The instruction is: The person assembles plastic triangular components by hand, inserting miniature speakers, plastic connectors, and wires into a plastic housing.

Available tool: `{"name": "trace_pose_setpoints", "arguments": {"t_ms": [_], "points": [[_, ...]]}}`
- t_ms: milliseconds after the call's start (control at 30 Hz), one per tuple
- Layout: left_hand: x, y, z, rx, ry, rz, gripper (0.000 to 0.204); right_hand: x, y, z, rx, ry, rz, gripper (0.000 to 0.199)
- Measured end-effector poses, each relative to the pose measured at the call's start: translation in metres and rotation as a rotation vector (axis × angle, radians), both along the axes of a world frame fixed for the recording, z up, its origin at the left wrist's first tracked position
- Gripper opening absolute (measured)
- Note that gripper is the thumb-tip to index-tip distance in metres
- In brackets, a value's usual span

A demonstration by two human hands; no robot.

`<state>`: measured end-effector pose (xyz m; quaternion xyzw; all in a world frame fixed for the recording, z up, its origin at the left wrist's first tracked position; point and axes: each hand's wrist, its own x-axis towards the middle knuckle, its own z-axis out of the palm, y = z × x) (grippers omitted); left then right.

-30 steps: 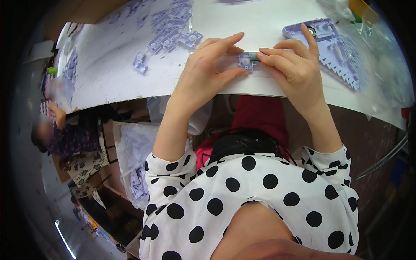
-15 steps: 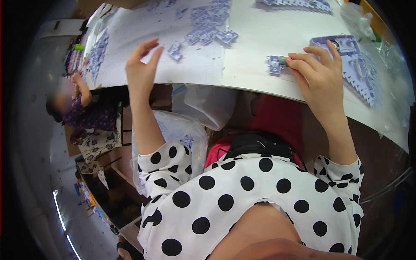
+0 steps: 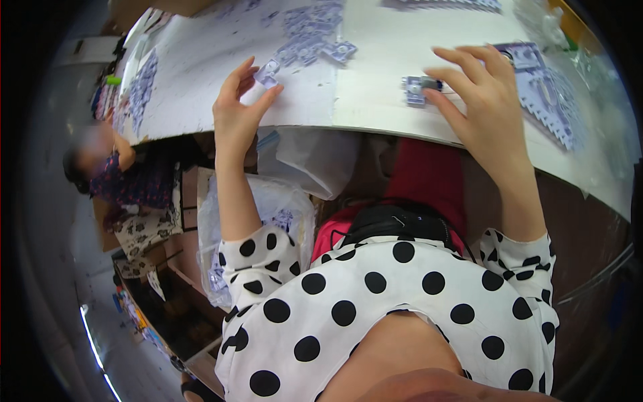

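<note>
My left hand [image 3: 238, 110] is closed lightly round a small lavender plastic part [image 3: 267, 73], which sits between thumb and fingers just above or on the table. Over to the right, my right hand [image 3: 479, 100] has its fingers spread. Its thumb and forefinger are beside a second lavender part [image 3: 414, 92] with a short grey cylinder [image 3: 430, 84] at its right side. That part lies on the white tabletop [image 3: 375, 100]. Beyond the left hand is a pile of similar lavender parts [image 3: 311, 33].
Right of my right hand lies a larger lavender housing with a toothed edge [image 3: 546, 94], near clear plastic wrap [image 3: 603, 87]. More lavender parts [image 3: 142, 90] lie at the table's far left. A plastic bag [image 3: 264, 194] hangs below the edge. Another person [image 3: 130, 177] sits at left.
My left hand has reached forward and right and taken the loose lavender part between its fingers. My right hand's fingers have spread apart at the part with the grey cylinder. The view has shifted slightly.
</note>
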<state>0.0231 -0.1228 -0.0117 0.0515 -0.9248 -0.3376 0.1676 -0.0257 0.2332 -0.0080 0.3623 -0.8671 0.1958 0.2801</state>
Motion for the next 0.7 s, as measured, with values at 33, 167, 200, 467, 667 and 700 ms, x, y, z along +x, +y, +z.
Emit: {"name": "trace_pose_setpoints", "arguments": {"t_ms": [33, 167, 200, 467, 667, 700], "points": [[0.004, 0.015, 0.007, 0.066, 0.029, -0.072, 0.067, 0.001, -0.007, 0.003, -0.097, -0.033, 0.027, 0.020], [0.003, 0.087, 0.033, 0.175, 0.020, -0.305, 0.066, 0.003, -0.030, 0.006, -0.225, -0.043, 0.166, 0.036], [0.002, 0.097, 0.039, 0.158, 0.031, -0.350, 0.063, 0.003, -0.041, 0.003, -0.273, -0.004, 0.221, 0.032], [-0.021, 0.139, 0.039, 0.181, 0.328, -0.402, 0.054, 0.015, -0.028, 0.024, -0.927, -0.859, -0.025, 0.030], [-0.029, 0.161, 0.013, 0.070, 0.421, -0.515, 0.042, -0.011, -0.002, 0.011, -1.064, -0.968, 0.227, 0.012], [-0.034, 0.155, 0.010, 0.195, 0.360, -0.553, 0.038, -0.014, -0.001, 0.006, -1.030, -0.900, 0.250, 0.012]]}}
